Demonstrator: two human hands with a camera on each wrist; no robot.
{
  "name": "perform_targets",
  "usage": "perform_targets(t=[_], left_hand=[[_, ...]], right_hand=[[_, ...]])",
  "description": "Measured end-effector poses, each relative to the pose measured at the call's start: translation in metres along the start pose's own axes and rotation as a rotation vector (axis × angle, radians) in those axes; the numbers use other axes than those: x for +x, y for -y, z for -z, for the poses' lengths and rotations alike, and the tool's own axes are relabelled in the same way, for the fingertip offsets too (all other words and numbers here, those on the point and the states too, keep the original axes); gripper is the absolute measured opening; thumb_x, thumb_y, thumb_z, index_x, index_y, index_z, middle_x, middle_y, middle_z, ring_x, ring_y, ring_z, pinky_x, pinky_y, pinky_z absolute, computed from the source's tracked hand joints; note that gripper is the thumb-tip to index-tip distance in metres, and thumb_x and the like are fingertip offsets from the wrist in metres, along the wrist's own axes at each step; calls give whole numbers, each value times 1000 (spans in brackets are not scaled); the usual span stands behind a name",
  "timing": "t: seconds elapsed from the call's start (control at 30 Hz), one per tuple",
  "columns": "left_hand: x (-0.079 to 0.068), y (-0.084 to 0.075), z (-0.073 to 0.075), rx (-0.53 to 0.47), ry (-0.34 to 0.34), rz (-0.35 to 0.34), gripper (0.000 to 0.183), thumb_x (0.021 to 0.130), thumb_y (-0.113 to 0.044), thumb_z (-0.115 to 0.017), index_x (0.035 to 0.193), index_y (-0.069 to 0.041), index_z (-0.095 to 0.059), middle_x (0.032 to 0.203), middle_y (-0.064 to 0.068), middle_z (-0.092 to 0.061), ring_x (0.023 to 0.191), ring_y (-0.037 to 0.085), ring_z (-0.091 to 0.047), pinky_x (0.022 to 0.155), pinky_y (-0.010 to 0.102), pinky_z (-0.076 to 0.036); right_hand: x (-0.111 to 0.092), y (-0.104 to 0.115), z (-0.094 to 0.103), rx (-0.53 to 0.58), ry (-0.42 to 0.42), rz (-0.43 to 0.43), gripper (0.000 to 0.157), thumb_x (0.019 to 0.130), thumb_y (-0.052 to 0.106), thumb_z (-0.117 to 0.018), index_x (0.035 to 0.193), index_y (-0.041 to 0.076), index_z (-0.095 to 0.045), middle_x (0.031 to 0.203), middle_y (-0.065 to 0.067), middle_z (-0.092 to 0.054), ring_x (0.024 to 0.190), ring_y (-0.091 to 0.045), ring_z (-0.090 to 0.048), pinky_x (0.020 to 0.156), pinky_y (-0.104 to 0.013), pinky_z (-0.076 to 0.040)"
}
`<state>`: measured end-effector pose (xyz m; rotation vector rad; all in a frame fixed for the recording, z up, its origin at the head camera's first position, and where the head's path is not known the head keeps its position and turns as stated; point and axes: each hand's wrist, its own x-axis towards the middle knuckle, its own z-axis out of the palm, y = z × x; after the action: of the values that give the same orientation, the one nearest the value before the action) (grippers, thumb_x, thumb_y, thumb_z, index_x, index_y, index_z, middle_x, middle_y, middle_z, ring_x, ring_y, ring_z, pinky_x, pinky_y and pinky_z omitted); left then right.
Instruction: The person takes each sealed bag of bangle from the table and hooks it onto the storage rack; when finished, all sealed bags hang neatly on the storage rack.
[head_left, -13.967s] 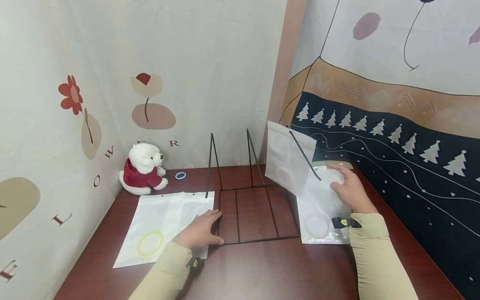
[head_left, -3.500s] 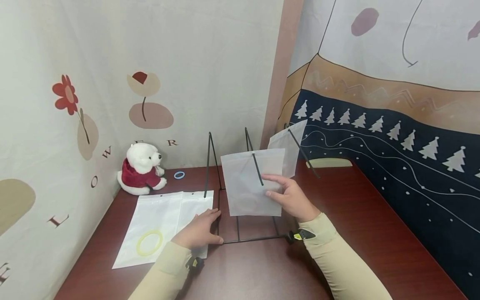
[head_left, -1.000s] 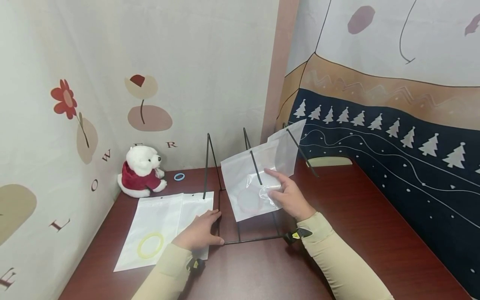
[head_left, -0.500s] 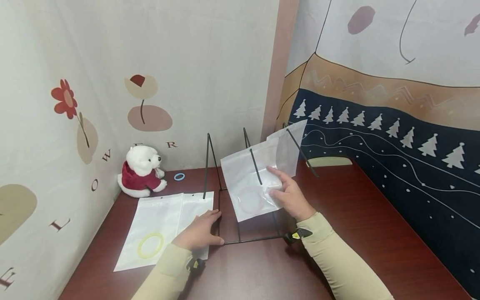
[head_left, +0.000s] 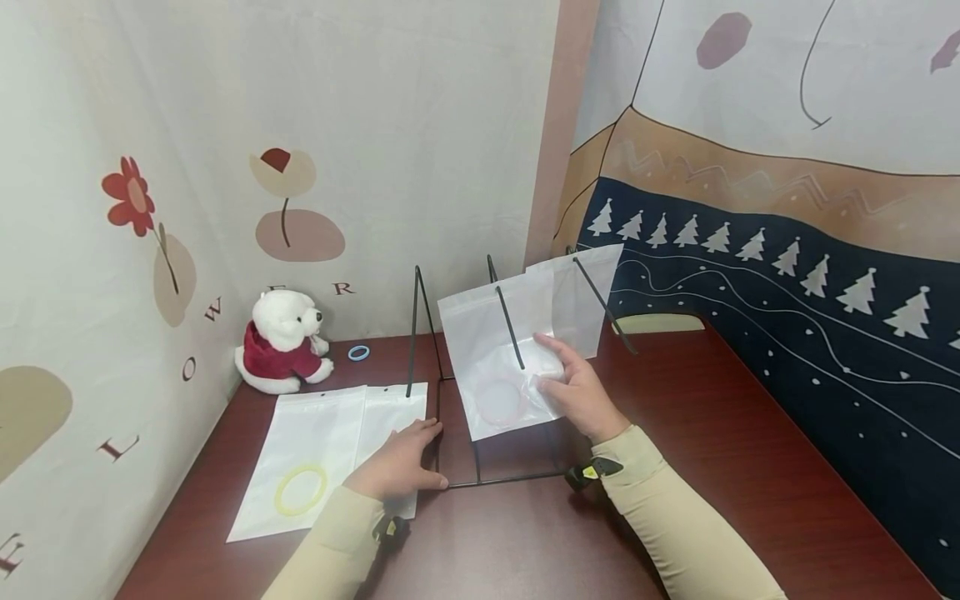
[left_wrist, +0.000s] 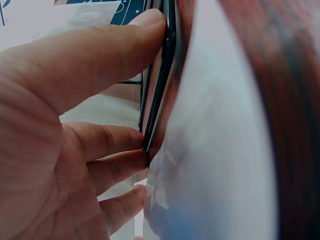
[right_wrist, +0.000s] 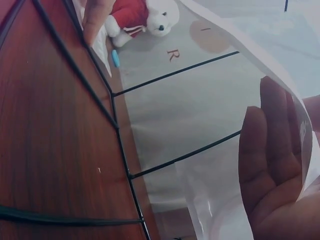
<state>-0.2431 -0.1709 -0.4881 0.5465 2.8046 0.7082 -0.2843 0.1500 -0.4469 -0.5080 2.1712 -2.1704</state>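
Your right hand [head_left: 588, 398] pinches a bag [head_left: 474, 354] at the middle hook [head_left: 510, 328].
Your left hand [head_left: 397, 463], fingers spread, touches the wire rack [head_left: 510, 480].

Soft, even light is filling the head view, and a pale sheen is lying on the counter [head_left: 517, 542] in front of the wire rack [head_left: 478, 483]. Glare is glinting off the hanging bag [head_left: 472, 346] on the rack. In the left wrist view, the white bag [left_wrist: 220, 140] beside the rack is appearing badly blurred, and highlights beyond the rack are blowing out. In the right wrist view, the right hand [right_wrist: 272, 185] is looking dim against the paler wall [right_wrist: 185, 110] behind the rack.
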Motion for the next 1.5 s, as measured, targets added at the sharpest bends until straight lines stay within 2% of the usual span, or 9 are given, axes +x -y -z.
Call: perform_targets(t=[0.2,0.47,0.67,0.8,1.2,1.37,1.5], left_hand=[[1,1,0,-1,3,0,93,77,-32,-91,152,7,-50,161,24,-46,154,45,-35,125,70,-21],[2,2,-2,-3,2,10,93,77,-32,-90,152,6,-50,161,24,-46,154,44,-36,125,69,-22],[2,2,-2,-2,-1,11,93,77,-32,-91,151,6,-50,160,24,-47,154,45,-37,125,70,-22],[2,1,-2,-2,5,12,93,77,-33,-90,152,6,-50,161,24,-46,154,45,-36,125,70,-22],[2,2,-1,-8,12,3,94,77,-32,-91,152,7,-49,161,25,-45,155,46,-34,125,70,-21],[2,2,-1,-7,14,5,94,78,-32,-90,152,7,-49,162,24,-45,155,45,-34,125,70,-21],[2,3,-1,-5,13,1,94,78,-32,-91,152,7,-49,161,24,-45,155,46,-34,125,70,-21]], right_hand=[[1,-1,-1,22,-21,15,71,97,-7,-59,161,18,-42,131,-33,-58,84,-25,-72,74,-36,-66],[-1,3,-4,34,-23,34,72,98,-7,-59,163,17,-38,143,-29,-46,89,-23,-70,75,-31,-64],[-3,8,-7,27,-22,34,73,98,-5,-59,164,16,-36,150,-25,-39,94,-24,-71,79,-32,-64],[-4,10,-9,27,-26,35,73,98,-5,-60,164,16,-36,151,-24,-38,93,-23,-71,79,-32,-64],[-3,7,-10,55,22,69,80,95,-13,-51,167,16,-29,141,-33,-51,98,-19,-69,81,-30,-64],[-2,6,-10,46,40,68,82,95,-13,-50,168,17,-27,143,-31,-50,101,-19,-67,82,-27,-63],[-3,6,-10,36,42,72,85,94,-14,-50,168,19,-26,148,-28,-47,107,-25,-64,84,-27,-62]])
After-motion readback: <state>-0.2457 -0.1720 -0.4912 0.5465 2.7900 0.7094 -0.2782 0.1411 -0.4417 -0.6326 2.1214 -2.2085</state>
